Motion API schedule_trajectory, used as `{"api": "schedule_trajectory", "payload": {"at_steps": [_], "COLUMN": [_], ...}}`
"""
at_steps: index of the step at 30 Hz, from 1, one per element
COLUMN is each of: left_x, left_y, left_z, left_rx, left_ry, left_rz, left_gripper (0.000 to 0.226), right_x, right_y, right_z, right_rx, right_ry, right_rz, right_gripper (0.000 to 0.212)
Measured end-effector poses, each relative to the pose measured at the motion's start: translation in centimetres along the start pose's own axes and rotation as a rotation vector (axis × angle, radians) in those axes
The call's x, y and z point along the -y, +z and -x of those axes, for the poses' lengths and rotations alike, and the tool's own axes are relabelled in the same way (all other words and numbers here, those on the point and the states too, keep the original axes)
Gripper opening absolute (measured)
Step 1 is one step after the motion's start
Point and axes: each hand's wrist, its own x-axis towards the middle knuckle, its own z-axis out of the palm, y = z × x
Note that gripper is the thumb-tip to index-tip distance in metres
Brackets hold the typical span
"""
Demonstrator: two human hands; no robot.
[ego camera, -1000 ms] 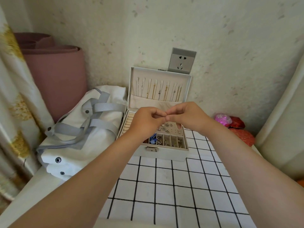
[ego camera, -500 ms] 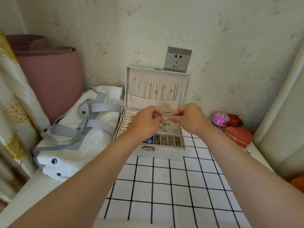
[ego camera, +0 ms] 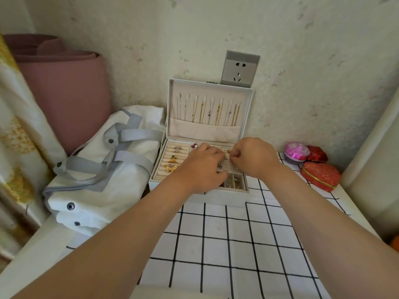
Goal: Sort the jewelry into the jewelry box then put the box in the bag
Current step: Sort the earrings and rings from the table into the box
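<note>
Two-tiered jewelry box — open, white.

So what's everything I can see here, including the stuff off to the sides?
jewelry box: one, pale grey, open, against the wall
necklaces: several, gold and silver, hung inside the lid
rings: several, gold and silver, in the box's left slots
bag: one, white with grey straps, left of the box
rolled mat: one, dusty pink, behind the bag
wall socket: one, grey, above the box
heart-shaped cases: two, red, right of the box
round case: one, pink, beside the red ones
cloth: one, white with black grid
left hand: over the box tray
right hand: fingers pinched over the tray
</note>
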Motion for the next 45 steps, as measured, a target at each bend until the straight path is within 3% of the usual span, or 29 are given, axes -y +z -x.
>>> {"api": "schedule_trajectory", "payload": {"at_steps": [7,21,27,32,35,40,45], "left_x": [-0.5,-0.9,-3.2,-7.5,-10.4,-15.0,-16.9], "left_y": [0.2,0.5,-0.2,0.4,1.7,4.6,7.3], "left_z": [-0.4,-0.8,-1.1,-0.6,-0.6,-1.3,-2.0], "left_rx": [-0.019,-0.009,-0.123,-0.167,-0.145,0.003,0.126], "left_ry": [0.047,0.018,-0.01,0.076,0.14,0.08,0.049], "left_rz": [-0.049,-0.012,0.143,0.237,0.26,0.349,0.262], "left_gripper": [0.047,0.047,0.047,0.04,0.033,0.024,0.027], "right_x": [-0.5,-0.7,-3.3,-7.4,-10.0,-14.6,-18.5], "right_y": [-0.2,0.0,-1.7,-3.3,-4.0,-4.7,-2.6], "right_z": [0.4,0.0,1.7,5.3,8.1,11.8,14.1], "right_rx": [0.031,0.072,0.002,0.011,0.03,0.057,0.148], "right_ry": [0.0,0.085,0.071,0.096,0.117,0.231,0.347], "right_rz": [-0.152,-0.218,-0.383,-0.437,-0.379,-0.351,-0.337], "right_gripper": [0.016,0.012,0.012,0.009,0.009,0.009,0.015]}}
